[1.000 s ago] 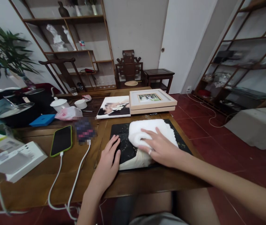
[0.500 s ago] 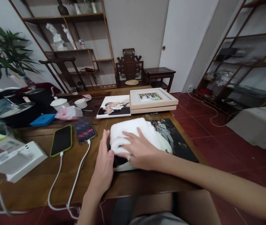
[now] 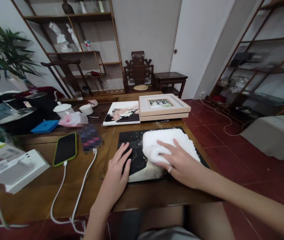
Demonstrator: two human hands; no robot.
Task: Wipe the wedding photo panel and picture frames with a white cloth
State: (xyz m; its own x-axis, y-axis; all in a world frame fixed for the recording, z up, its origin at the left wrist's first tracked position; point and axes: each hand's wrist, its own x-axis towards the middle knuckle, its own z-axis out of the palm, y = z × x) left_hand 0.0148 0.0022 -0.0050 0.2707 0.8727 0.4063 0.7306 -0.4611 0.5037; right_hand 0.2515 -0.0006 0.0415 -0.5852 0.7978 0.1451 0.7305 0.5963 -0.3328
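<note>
A folded white towel [image 3: 172, 138] lies over the right part of a dark photo print [image 3: 134, 138] on the wooden table. My right hand [image 3: 179, 161], with a ring on one finger, presses on the towel and grips its bunched near-left side. That hand's thumb is mostly hidden. Resting on the left edge of the print, my left hand [image 3: 118, 166] has its fingers out flat and holds nothing. A pale fabric area of the picture shows below the towel; the towel covers the right part of the image.
Behind the print lie a white-edged photo panel [image 3: 122, 113] and stacked framed pictures [image 3: 165, 105]. To the left are a green-cased phone [image 3: 65, 149], another charging phone [image 3: 90, 138], white cables [image 3: 82, 186], a white box [image 3: 19, 171], a blue box [image 3: 45, 126] and a white cup [image 3: 86, 109].
My right hand has slid the towel to the right across the print, uncovering its left part. My left hand has moved from upright beside the print to lying flat on its left edge.
</note>
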